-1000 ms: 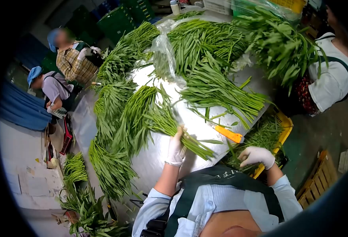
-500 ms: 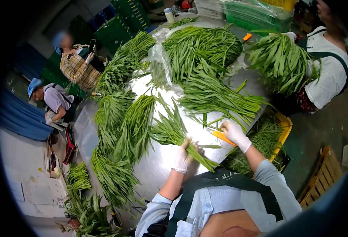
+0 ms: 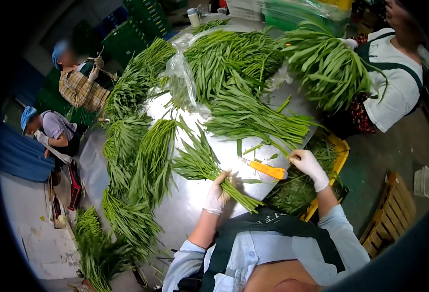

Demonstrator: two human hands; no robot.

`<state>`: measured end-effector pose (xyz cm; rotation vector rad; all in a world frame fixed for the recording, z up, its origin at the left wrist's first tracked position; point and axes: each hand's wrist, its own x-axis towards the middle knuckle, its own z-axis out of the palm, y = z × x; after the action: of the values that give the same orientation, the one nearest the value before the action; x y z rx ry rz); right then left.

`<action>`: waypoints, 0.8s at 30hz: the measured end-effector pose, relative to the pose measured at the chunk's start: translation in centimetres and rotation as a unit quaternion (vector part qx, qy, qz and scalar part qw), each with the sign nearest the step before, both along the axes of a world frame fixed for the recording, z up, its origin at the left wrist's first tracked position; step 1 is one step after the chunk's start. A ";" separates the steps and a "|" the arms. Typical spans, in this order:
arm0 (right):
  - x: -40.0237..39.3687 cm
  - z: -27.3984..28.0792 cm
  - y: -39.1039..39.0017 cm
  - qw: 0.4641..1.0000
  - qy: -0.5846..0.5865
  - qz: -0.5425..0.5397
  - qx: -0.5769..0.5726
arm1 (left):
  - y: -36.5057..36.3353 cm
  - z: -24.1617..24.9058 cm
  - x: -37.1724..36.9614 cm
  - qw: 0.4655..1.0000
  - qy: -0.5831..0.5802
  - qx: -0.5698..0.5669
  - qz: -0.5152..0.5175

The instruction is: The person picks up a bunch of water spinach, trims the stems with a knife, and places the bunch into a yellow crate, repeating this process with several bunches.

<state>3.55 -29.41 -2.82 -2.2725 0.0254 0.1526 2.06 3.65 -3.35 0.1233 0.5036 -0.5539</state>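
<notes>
White gloves cover both hands. My left hand (image 3: 218, 193) is wrapped round the stems of a small bunch of leafy greens (image 3: 195, 160), whose leaves point away over the metal table (image 3: 173, 224). My right hand (image 3: 308, 165) has its fingers pinched at a stem end by the pile of greens (image 3: 258, 117). An orange-handled knife (image 3: 268, 170) lies on the table between the two hands, touched by neither. Cut stem bits lie near its blade.
More bunches (image 3: 151, 160) cover the table's left side. A clear plastic bag (image 3: 179, 78) lies mid-table. A yellow crate (image 3: 340, 155) of trimmings is at the right edge. A co-worker (image 3: 394, 73) at right holds greens; two people stand at left.
My right hand has let go of the orange knife and moved right to a stem. The co-worker's bunch at right has shifted left in view. My left hand keeps its bunch.
</notes>
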 end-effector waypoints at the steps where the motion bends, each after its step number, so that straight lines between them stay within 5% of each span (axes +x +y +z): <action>1: 0.6 -0.6 0.8 0.998 -0.049 -0.034 -0.026 | 0.1 0.0 0.1 1.000 0.023 -0.013 -0.006; 5: 2.7 -3.1 2.6 0.978 -0.077 -0.030 -0.194 | 0.8 -0.2 -0.1 1.000 0.009 0.011 -0.025; 8: 2.9 -0.6 3.6 0.993 -0.061 -0.092 0.039 | 1.3 0.0 -0.4 0.998 -0.025 0.056 -0.014; 10: 2.5 1.9 2.8 0.954 -0.044 -0.104 0.279 | 1.6 -0.3 -0.3 0.996 -0.037 0.082 -0.002; 13: 2.4 2.1 1.9 0.938 -0.070 -0.145 0.306 | 1.0 -0.2 -0.3 0.988 -0.057 0.140 0.013; 17: 1.5 -0.2 2.4 0.847 -0.062 -0.207 0.485 | -0.6 1.4 -0.3 0.968 -0.089 0.232 0.041; 20: 0.2 0.3 4.7 0.947 0.068 -0.092 0.301 | -1.4 2.2 -0.6 0.957 -0.101 0.267 0.046; 24: 0.0 -0.9 5.8 0.740 0.094 -0.146 0.649 | -1.5 2.1 -1.1 0.938 -0.134 0.312 0.068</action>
<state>3.54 -23.59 -3.69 -0.8090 0.2892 0.1564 0.99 2.20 -1.21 0.7552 0.4016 -0.2182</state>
